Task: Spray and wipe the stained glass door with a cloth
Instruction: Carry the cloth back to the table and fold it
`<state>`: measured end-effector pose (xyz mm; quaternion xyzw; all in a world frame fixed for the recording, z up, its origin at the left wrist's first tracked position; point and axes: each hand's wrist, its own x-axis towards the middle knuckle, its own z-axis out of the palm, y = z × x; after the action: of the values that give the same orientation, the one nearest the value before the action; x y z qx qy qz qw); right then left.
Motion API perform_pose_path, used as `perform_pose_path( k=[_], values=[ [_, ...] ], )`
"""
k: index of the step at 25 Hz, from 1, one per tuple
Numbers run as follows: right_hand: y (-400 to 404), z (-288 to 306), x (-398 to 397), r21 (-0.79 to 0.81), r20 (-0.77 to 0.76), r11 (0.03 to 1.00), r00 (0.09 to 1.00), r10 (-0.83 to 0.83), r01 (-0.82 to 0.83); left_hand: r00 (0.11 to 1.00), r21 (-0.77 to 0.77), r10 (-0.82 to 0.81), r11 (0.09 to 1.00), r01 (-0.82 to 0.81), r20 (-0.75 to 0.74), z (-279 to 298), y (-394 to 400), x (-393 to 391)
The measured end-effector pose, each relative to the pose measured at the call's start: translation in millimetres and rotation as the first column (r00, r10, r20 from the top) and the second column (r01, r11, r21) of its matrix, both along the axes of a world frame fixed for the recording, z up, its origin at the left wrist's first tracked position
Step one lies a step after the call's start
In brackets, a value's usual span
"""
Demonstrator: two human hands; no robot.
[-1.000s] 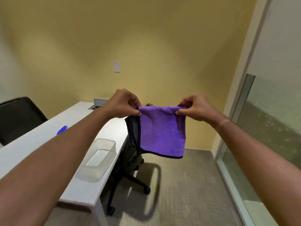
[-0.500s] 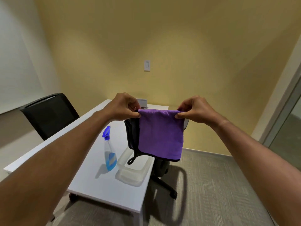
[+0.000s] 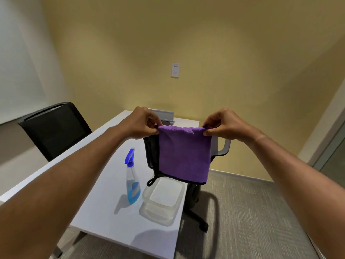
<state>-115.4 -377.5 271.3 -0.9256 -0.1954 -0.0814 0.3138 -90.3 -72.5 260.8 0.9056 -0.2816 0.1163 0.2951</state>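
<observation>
Two bare forearms run in from the bottom corners of the head view, wide near the lens and tapering to the wrists, with no sleeve on either. The left hand [image 3: 141, 123] and the right hand [image 3: 225, 123] are uncovered, and no ring, watch or glove shows on them; knuckles and curled fingers are plain to see, the nails too small to make out. One thin crease or band crosses the right wrist, just behind the hand, but what it is cannot be told.
</observation>
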Motion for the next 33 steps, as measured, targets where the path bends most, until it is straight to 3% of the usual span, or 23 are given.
perform_pose_path(
  k=[4, 15, 23, 33],
  values=[
    [4, 7, 34, -0.028, 0.027, 0.998, 0.998, 0.06, -0.059, 0.999, 0.011, -0.025, 1.0, 0.025, 0.027, 3, -10, 27],
    [35, 15, 117, 0.128, 0.131, 0.976, 0.978, 0.161, -0.178, 0.984, -0.089, -0.134, 0.985, 0.145, 0.12, 21, -48, 94],
    [62, 13, 151, 0.289, 0.165, 0.949, 0.983, 0.076, -0.122, 0.977, -0.206, -0.197, 0.956, 0.21, 0.085, 26, -34, 127],
    [76, 22, 159, 0.457, -0.021, 0.887, 0.997, 0.081, -0.062, 0.943, -0.055, -0.282, 0.954, 0.296, 0.178, 39, -21, 150]
  ],
)
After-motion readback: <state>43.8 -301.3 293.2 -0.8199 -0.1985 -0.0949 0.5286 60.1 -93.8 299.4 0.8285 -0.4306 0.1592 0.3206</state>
